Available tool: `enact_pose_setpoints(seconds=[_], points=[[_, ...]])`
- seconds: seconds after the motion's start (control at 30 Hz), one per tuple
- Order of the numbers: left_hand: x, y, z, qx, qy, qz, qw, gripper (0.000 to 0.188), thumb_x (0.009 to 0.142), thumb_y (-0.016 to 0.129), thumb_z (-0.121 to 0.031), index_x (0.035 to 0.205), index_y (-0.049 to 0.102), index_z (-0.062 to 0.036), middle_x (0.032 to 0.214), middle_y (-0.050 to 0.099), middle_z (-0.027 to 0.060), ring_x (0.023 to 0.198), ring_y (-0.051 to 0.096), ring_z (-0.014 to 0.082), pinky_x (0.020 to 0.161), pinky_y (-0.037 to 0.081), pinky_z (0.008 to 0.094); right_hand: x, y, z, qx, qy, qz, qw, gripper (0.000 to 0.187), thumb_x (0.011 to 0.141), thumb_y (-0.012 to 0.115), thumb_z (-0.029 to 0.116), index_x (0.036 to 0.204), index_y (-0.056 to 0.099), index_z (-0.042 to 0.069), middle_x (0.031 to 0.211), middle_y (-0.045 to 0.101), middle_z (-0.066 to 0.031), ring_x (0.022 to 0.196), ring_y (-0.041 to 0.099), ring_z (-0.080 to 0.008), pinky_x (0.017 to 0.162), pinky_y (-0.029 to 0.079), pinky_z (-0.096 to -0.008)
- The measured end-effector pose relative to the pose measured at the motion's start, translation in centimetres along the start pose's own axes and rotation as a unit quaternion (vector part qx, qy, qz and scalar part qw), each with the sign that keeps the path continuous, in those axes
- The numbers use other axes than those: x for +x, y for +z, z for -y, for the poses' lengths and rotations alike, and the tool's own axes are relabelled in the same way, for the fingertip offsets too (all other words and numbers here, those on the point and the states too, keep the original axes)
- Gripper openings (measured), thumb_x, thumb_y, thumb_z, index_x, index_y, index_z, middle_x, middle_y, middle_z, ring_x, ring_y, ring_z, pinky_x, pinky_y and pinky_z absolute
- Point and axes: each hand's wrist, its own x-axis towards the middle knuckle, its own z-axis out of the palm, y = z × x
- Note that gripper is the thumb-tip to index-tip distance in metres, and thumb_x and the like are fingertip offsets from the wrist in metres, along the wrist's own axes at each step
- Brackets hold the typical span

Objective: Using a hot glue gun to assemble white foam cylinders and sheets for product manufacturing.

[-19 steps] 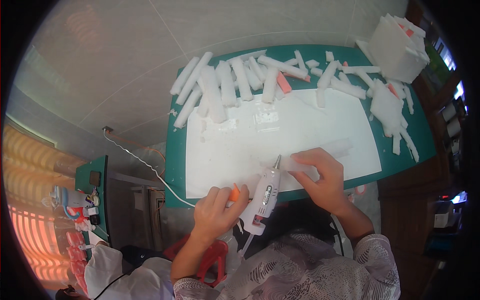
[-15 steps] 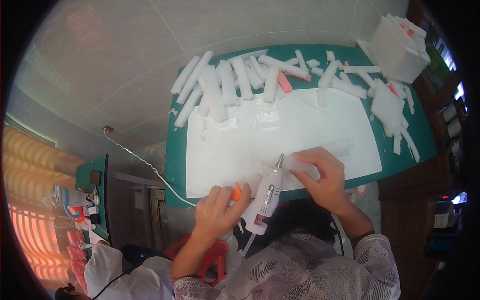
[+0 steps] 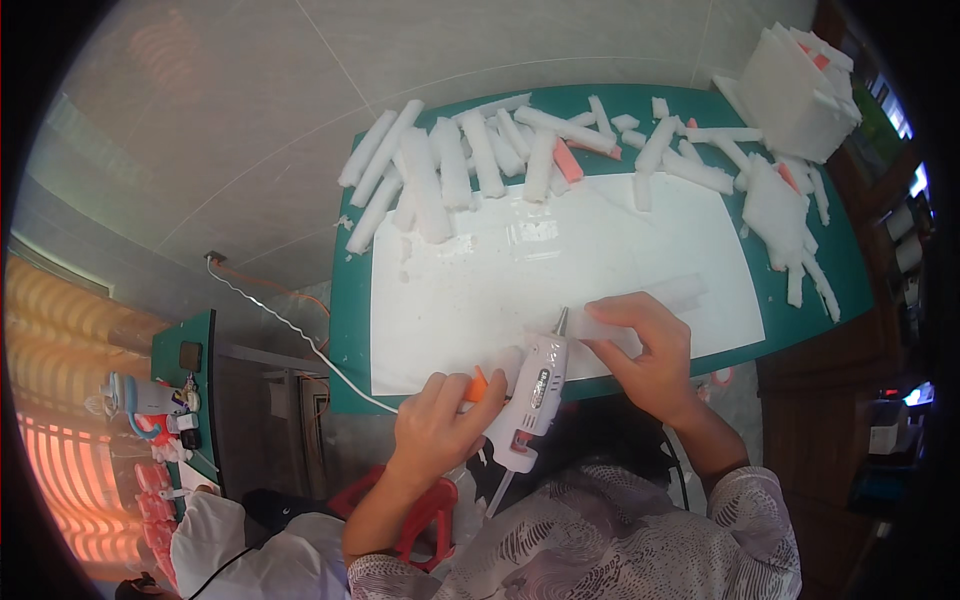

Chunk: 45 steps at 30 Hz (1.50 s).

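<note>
A green cutting mat point(image 3: 345, 300) covered the table, and a white sheet point(image 3: 560, 260) lay across its middle, well beyond the fingers of both hands. Along the mat's far edge, farthest from the fingers, a long scatter of cut white foam sticks point(image 3: 470, 160) waited loose, with a pink stick point(image 3: 567, 160) among them and a stack of white foam blocks point(image 3: 795, 85) at the far right corner. None of these looked joined to anything, so most of the gluing seemed yet to come.

Nearer in, a white glue gun point(image 3: 532, 395) stood tilted between the two hands, its metal nozzle pointing away from the person and meeting the near end of a pale foam strip point(image 3: 650, 305). The left hand point(image 3: 437, 425) was curled loosely beside the gun's handle, its fingers point(image 3: 478, 395) bent around the orange trigger; how firmly they gripped could not be told. The right hand point(image 3: 645, 350) lay flat, fingers point(image 3: 610, 310) spread and pressed down on the strip, pinning it to the sheet just right of the nozzle.

Judging by this, one strip was at the gluing step, and no finished assembly showed on the sheet.
</note>
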Motion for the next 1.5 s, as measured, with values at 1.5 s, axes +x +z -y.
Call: enact_pose_setpoints(seconds=[1.5], points=[[2.0, 0.3, -0.8, -0.388, -0.108, 0.071, 0.912, 0.047, 0.069, 0.073, -0.003, 0.114, 0.062, 0.0036, 0.084, 0.052, 0.0144, 0.069, 0.056, 0.0300, 0.062, 0.047, 0.0319, -0.9, 0.6, -1.6, 0.240, 0.087, -0.047, 0.966, 0.027, 0.076, 0.077, -0.009, 0.101, 0.067, -0.006, 0.102, 0.066, -0.0124, 0.096, 0.064, -0.0168, 0.085, 0.052, -0.0285]])
